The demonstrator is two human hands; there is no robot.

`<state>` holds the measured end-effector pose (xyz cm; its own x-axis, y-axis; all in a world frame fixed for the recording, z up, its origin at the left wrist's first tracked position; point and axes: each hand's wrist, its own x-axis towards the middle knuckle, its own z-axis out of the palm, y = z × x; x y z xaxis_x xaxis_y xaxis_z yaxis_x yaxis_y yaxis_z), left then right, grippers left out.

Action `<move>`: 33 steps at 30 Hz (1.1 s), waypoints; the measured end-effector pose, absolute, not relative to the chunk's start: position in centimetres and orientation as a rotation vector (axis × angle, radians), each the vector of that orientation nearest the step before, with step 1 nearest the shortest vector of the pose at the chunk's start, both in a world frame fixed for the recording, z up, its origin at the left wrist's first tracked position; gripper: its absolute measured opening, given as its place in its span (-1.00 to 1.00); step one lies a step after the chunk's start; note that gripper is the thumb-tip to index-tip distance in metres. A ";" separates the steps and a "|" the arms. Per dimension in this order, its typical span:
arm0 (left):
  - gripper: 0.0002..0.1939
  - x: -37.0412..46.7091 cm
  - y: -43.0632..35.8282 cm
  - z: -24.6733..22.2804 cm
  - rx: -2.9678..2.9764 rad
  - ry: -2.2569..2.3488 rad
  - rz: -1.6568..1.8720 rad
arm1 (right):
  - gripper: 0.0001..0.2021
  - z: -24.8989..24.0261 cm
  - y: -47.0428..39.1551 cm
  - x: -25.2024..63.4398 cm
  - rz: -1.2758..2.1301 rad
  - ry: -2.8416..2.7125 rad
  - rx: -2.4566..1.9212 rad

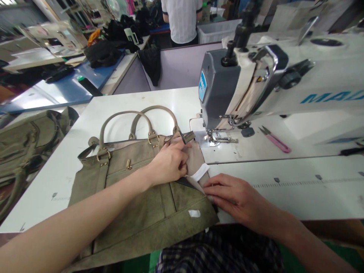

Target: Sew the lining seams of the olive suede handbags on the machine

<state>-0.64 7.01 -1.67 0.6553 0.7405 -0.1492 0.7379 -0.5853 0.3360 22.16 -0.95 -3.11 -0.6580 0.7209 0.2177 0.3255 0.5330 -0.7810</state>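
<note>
An olive-green handbag (133, 204) lies flat on the white sewing table, its two handles (125, 113) pointing away from me. The bag's right side edge gapes, showing pale lining (196, 155) and a white label (200, 172). My left hand (170, 159) is closed on the bag's upper right edge, fingers curled into the fabric by the opening. At the lower part of that same edge, my right hand (230, 195) pinches the bag's side between thumb and fingers. The sewing machine's presser foot (213, 138) stands just beyond the bag's top right corner.
The sewing machine head (227, 83) rises at the right. Pink-handled thread snips (275, 140) lie on its bed. More olive bags (19, 148) are piled at the left. A thread cone (88, 86) stands behind the table. A person in a white shirt (182, 19) is at the back.
</note>
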 end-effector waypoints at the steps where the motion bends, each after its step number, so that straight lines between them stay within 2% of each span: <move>1: -0.89 -0.7 7.0 -1.8 2.543 1.136 -0.009 | -0.80 -3.2 -0.9 22.1 0.974 -2.257 -0.866; 3: -0.46 -1.1 7.1 -1.7 2.575 1.044 -0.065 | -0.80 -3.5 -1.0 21.7 0.841 -2.301 -0.904; 5: -0.15 -1.6 7.3 -1.5 2.587 0.969 -0.154 | -0.82 -4.2 -1.4 21.0 0.674 -2.337 -0.871; 8: -0.01 -2.2 7.3 -1.4 2.590 0.915 -0.271 | -0.75 -5.4 -2.5 19.9 0.606 -2.302 -0.765; 17: -0.12 -2.5 6.1 -2.5 2.545 0.997 -0.047 | -0.70 -6.1 -4.4 19.3 0.572 -2.281 -0.693; 19: -0.24 -2.2 6.1 -2.7 2.557 1.039 -0.010 | -0.70 -6.1 -4.6 19.2 0.565 -2.296 -0.718; 22: -0.53 -1.3 6.5 -3.4 2.630 1.192 0.140 | -0.69 -6.0 -5.1 19.2 0.563 -2.305 -0.760; 26: -0.74 0.2 7.5 -4.3 2.684 1.439 0.296 | -0.61 -5.2 -5.9 19.8 0.661 -2.392 -0.869; 29: -0.69 0.9 8.8 -3.9 2.628 1.614 0.198 | -0.64 -5.0 -6.0 19.8 0.689 -2.437 -0.878; 33: -0.56 1.1 10.7 -2.5 2.528 1.685 -0.053 | -0.83 -5.5 -5.4 19.4 0.563 -2.472 -0.755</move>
<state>1.08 10.69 -2.47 0.3861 0.9185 -0.0859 0.9221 -0.3814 0.0659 19.36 -5.44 -5.51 -0.7262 0.6025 0.3311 0.3996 0.7618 -0.5099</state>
